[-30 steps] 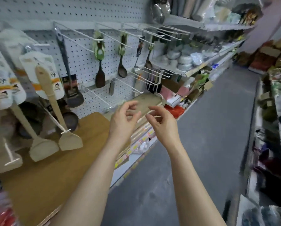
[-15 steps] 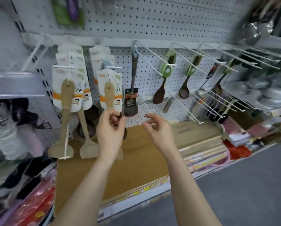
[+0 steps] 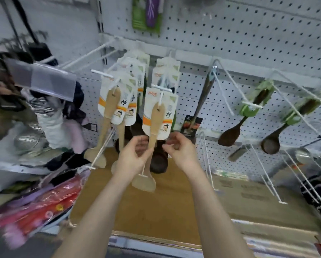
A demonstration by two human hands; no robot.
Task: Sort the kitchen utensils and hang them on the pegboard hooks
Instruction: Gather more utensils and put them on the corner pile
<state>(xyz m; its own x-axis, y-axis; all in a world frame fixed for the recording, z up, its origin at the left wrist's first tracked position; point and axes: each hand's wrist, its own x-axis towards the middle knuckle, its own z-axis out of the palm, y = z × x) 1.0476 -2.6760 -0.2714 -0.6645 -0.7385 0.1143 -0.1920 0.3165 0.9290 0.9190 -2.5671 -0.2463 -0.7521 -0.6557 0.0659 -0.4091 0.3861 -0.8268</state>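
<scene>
A wooden spatula (image 3: 157, 120) with a white and orange card hangs from a white hook (image 3: 161, 89) on the pegboard (image 3: 249, 34). My left hand (image 3: 133, 159) is raised just left of its handle, fingers loosely curled, fingertips at the handle's edge. My right hand (image 3: 181, 151) hovers just right of the handle, under the card's lower corner, fingers loosely curled with nothing in them. More carded wooden spatulas (image 3: 109, 108) hang on the hook to the left. A black turner (image 3: 202, 107) and two dark wooden spoons (image 3: 229, 136) hang to the right.
Long bare white hooks (image 3: 264, 174) jut out at the lower right, beside a steel ladle (image 3: 303, 155). A brown cardboard surface (image 3: 156, 216) lies under the hands. Red packets (image 3: 44, 203) and blurred goods fill the left shelves.
The view has swung left and closer to the pegboard. Both hands have risen from in front of the shelf to either side of the front wooden spatula's handle.
</scene>
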